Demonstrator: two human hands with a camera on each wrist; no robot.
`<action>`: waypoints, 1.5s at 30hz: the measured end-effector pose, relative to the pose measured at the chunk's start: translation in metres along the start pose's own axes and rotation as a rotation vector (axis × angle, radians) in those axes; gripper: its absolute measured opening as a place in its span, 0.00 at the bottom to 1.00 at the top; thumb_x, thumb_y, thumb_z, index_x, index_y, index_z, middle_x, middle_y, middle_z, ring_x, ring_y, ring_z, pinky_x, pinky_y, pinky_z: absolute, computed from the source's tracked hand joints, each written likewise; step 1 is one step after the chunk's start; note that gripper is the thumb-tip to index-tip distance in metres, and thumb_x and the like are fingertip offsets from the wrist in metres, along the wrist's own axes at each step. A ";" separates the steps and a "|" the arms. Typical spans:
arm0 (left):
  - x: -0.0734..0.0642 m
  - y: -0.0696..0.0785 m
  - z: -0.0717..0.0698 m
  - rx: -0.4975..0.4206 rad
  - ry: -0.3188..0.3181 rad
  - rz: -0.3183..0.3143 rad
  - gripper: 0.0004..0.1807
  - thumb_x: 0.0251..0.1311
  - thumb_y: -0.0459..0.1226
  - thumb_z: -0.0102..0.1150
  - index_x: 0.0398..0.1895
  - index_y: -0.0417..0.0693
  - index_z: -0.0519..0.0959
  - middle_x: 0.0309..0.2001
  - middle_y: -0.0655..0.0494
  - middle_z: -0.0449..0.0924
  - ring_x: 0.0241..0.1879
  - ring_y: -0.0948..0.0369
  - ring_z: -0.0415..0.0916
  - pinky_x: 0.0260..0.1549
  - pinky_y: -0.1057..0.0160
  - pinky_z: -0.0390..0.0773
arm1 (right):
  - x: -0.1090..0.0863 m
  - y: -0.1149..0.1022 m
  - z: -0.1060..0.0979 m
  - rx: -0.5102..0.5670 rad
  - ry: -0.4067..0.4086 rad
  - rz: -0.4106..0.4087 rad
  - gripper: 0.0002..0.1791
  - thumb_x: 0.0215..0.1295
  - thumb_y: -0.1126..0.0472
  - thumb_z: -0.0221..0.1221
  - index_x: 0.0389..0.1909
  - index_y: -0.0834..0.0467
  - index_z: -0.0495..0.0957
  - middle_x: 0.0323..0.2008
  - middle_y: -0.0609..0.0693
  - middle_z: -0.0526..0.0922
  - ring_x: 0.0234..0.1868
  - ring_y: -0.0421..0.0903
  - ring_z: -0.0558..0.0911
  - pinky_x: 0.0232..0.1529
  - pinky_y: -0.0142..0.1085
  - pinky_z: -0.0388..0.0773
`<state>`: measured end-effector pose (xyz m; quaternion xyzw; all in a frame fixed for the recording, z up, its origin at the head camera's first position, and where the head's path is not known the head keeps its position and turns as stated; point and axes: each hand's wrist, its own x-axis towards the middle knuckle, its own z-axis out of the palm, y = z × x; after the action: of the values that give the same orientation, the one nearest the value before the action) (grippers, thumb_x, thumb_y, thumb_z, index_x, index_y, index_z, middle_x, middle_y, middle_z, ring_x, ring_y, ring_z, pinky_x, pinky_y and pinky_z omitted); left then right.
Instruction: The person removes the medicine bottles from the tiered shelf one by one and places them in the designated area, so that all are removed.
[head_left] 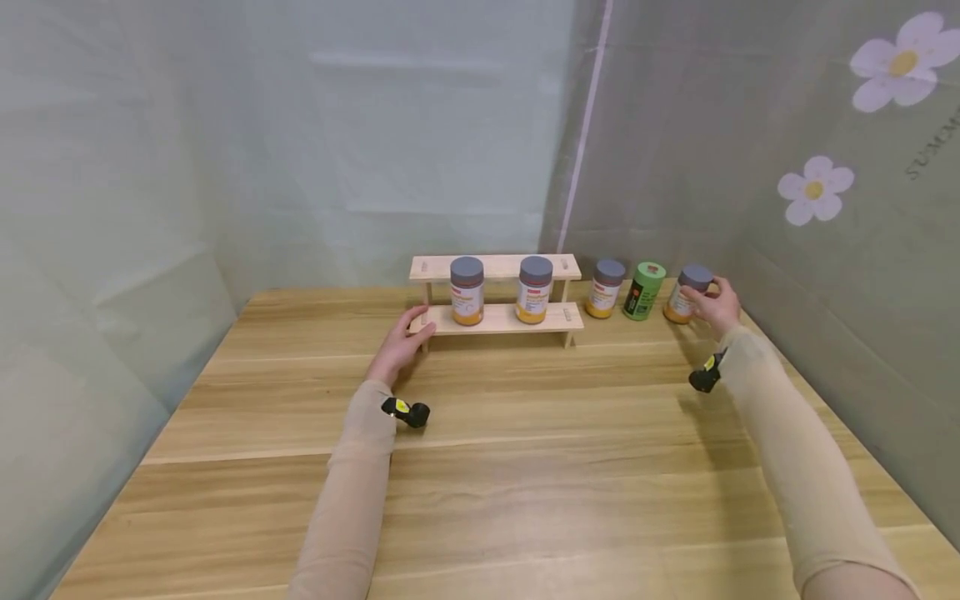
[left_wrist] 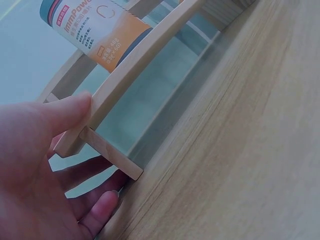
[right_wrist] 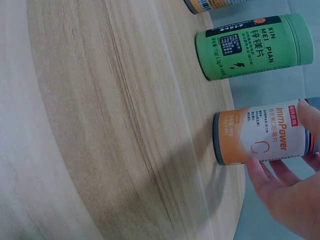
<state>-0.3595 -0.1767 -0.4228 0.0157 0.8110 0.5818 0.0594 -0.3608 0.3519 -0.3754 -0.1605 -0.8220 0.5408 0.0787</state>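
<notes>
At the right end of the row, my right hand (head_left: 718,307) has its thumb and fingers around an orange-and-white supplement bottle (right_wrist: 270,132) with a grey cap. The bottle stands upright at the back of the table. My left hand (head_left: 401,343) holds the left end of a two-tier wooden shelf (head_left: 495,318). In the left wrist view, the thumb (left_wrist: 75,111) presses on the lower board's edge while the other fingers reach behind its leg. Two matching bottles, one on the left (head_left: 467,292) and one on the right (head_left: 534,290), stand on the lower board.
Between the shelf and my right hand stand another orange-and-white bottle (head_left: 603,290) and a green canister (head_left: 643,292). The wood-grain table (head_left: 540,467) meets hanging cloth (head_left: 450,150) at the back, with more cloth along both sides.
</notes>
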 end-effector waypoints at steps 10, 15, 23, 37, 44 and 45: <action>0.000 0.002 0.000 -0.016 -0.001 0.005 0.31 0.70 0.47 0.51 0.74 0.57 0.57 0.78 0.50 0.45 0.78 0.50 0.40 0.76 0.46 0.41 | 0.003 -0.001 -0.002 -0.018 0.014 0.033 0.48 0.65 0.42 0.56 0.76 0.57 0.43 0.74 0.64 0.52 0.73 0.58 0.58 0.69 0.52 0.66; 0.000 0.000 0.001 -0.006 0.008 0.000 0.31 0.70 0.47 0.52 0.73 0.58 0.58 0.78 0.50 0.45 0.78 0.50 0.40 0.76 0.46 0.41 | 0.006 -0.002 -0.005 -0.043 0.044 0.015 0.51 0.62 0.41 0.59 0.76 0.57 0.42 0.76 0.64 0.47 0.75 0.60 0.54 0.72 0.55 0.58; 0.001 -0.002 0.003 0.007 0.009 -0.009 0.31 0.69 0.48 0.52 0.74 0.59 0.58 0.78 0.50 0.45 0.78 0.49 0.40 0.75 0.45 0.41 | 0.001 -0.013 -0.004 -0.096 0.137 -0.056 0.46 0.67 0.46 0.56 0.76 0.57 0.42 0.76 0.62 0.48 0.75 0.60 0.54 0.73 0.53 0.56; 0.001 0.000 0.001 0.006 0.008 -0.012 0.31 0.69 0.48 0.52 0.73 0.59 0.58 0.79 0.50 0.44 0.78 0.50 0.40 0.76 0.46 0.42 | -0.012 -0.022 0.003 -0.070 0.190 -0.161 0.40 0.67 0.49 0.56 0.73 0.59 0.51 0.75 0.58 0.55 0.75 0.55 0.56 0.75 0.50 0.53; 0.002 0.000 0.001 0.002 0.012 -0.017 0.32 0.69 0.48 0.52 0.74 0.58 0.57 0.79 0.49 0.44 0.78 0.49 0.40 0.76 0.46 0.41 | -0.017 -0.015 0.008 -0.019 0.222 -0.156 0.37 0.68 0.52 0.56 0.73 0.58 0.53 0.74 0.57 0.57 0.73 0.55 0.58 0.74 0.48 0.55; 0.002 0.000 0.001 0.001 0.011 -0.018 0.32 0.69 0.48 0.52 0.74 0.59 0.57 0.79 0.50 0.44 0.78 0.49 0.40 0.76 0.46 0.41 | -0.019 -0.013 0.009 -0.016 0.228 -0.156 0.37 0.68 0.52 0.56 0.73 0.58 0.54 0.73 0.57 0.58 0.73 0.55 0.58 0.74 0.48 0.56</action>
<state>-0.3617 -0.1759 -0.4233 0.0050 0.8116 0.5811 0.0602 -0.3482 0.3327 -0.3659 -0.1570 -0.8219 0.5048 0.2121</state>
